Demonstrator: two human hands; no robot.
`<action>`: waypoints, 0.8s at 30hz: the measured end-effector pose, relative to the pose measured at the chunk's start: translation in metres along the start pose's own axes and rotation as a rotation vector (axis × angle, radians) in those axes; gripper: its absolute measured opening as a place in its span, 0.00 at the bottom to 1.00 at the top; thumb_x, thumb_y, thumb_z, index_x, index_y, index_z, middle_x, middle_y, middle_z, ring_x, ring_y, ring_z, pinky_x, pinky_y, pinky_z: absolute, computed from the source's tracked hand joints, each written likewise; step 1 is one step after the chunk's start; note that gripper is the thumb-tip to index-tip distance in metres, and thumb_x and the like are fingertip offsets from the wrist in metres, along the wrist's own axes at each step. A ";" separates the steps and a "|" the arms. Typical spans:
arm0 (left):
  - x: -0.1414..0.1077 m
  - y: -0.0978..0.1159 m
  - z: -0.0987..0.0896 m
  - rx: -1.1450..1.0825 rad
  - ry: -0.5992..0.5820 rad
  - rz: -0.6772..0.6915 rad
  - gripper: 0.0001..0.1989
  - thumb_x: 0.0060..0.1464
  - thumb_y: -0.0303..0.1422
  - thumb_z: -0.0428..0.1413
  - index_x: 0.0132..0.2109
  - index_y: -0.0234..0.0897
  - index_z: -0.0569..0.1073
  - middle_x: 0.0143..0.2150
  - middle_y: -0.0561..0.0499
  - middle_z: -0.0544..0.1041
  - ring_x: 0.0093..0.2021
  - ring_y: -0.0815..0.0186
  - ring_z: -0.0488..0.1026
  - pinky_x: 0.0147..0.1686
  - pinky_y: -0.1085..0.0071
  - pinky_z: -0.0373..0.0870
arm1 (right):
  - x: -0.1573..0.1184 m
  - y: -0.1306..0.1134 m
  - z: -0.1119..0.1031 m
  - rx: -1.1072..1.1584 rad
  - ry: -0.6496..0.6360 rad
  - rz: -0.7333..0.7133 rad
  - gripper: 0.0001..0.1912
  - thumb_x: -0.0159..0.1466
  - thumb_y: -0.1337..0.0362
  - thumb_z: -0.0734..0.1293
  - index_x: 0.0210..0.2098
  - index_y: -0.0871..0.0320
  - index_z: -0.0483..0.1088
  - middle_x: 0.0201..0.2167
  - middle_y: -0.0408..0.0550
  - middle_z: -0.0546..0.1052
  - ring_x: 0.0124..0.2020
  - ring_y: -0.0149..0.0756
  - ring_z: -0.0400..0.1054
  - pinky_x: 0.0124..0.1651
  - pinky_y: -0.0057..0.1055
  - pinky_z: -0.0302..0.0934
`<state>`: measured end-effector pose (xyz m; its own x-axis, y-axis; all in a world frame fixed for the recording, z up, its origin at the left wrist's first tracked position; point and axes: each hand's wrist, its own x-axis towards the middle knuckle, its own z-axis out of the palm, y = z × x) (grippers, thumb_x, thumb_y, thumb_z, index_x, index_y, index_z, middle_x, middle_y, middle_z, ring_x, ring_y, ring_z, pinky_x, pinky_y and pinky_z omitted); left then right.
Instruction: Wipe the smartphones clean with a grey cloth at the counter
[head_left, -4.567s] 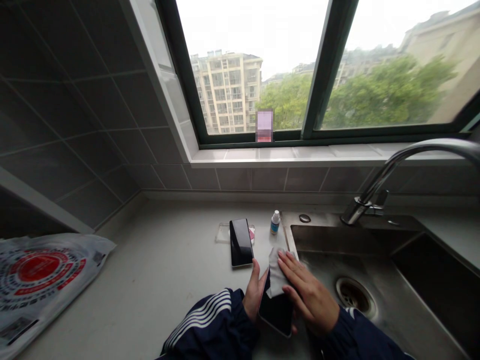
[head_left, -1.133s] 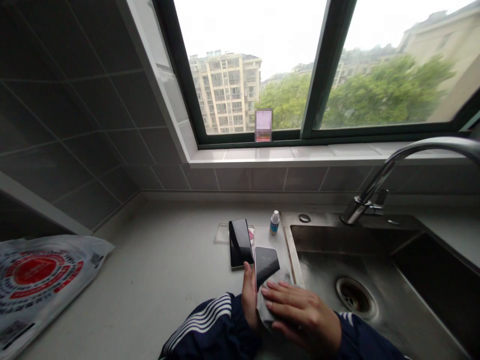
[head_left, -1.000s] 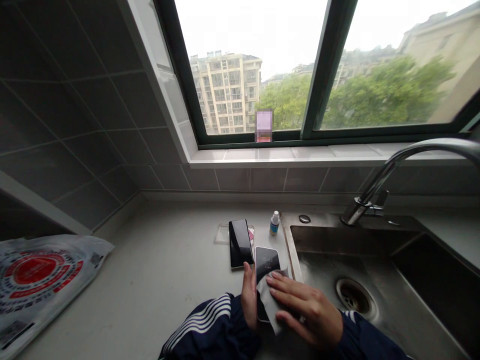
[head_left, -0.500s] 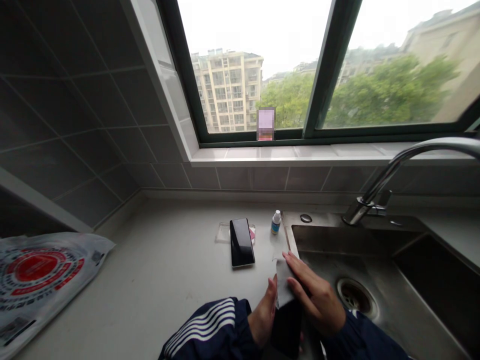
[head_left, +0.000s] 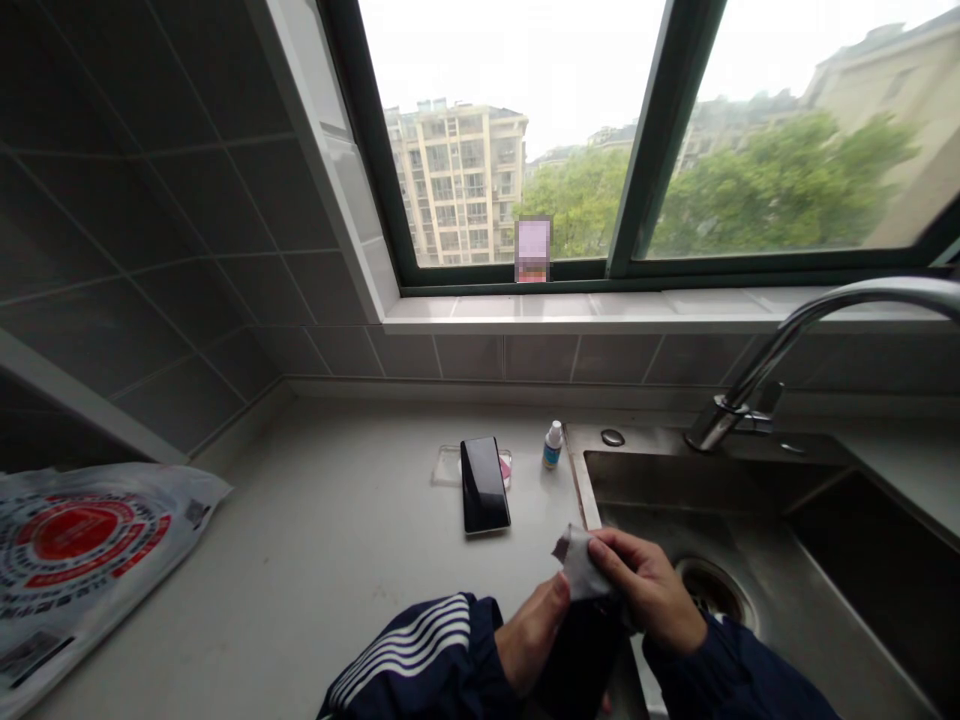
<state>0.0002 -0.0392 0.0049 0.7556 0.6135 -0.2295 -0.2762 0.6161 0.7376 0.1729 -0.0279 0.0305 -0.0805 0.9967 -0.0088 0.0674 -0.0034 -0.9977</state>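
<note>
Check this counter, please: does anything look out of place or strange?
The black smartphone lies on top of a clear plastic case, not fitted inside it, so the case sticks out on its left. Nothing looks spilled.

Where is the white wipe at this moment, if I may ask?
In the head view, the white wipe sits pinched between the right hand and left hand, beside the steel sink.

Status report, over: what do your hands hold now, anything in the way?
Left hand grips smartphone. Right hand pinches white wipe against it. Second smartphone on counter, apart.
</note>
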 end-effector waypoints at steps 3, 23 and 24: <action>0.005 -0.006 -0.005 -0.024 -0.020 0.042 0.43 0.50 0.63 0.48 0.58 0.30 0.65 0.35 0.41 0.76 0.22 0.66 0.74 0.22 0.70 0.72 | 0.000 0.005 0.001 0.022 0.002 0.034 0.25 0.63 0.45 0.65 0.35 0.62 0.79 0.25 0.47 0.77 0.24 0.32 0.69 0.25 0.24 0.61; 0.009 0.000 -0.023 -0.324 -0.226 -0.066 0.46 0.53 0.64 0.37 0.54 0.26 0.70 0.31 0.38 0.80 0.29 0.56 0.79 0.28 0.63 0.74 | 0.004 0.022 -0.006 0.054 0.204 0.084 0.28 0.56 0.44 0.72 0.46 0.60 0.79 0.41 0.55 0.81 0.40 0.47 0.76 0.36 0.32 0.71; 0.009 0.000 -0.024 -0.322 -0.235 -0.080 0.46 0.53 0.65 0.36 0.55 0.26 0.70 0.31 0.38 0.79 0.29 0.55 0.79 0.29 0.62 0.74 | 0.003 0.022 -0.006 0.057 0.199 0.083 0.28 0.57 0.45 0.71 0.46 0.60 0.79 0.40 0.55 0.81 0.40 0.47 0.76 0.35 0.32 0.71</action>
<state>-0.0071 -0.0222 -0.0125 0.8869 0.4512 -0.0992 -0.3552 0.8033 0.4780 0.1803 -0.0241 0.0085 0.1214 0.9891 -0.0834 0.0089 -0.0851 -0.9963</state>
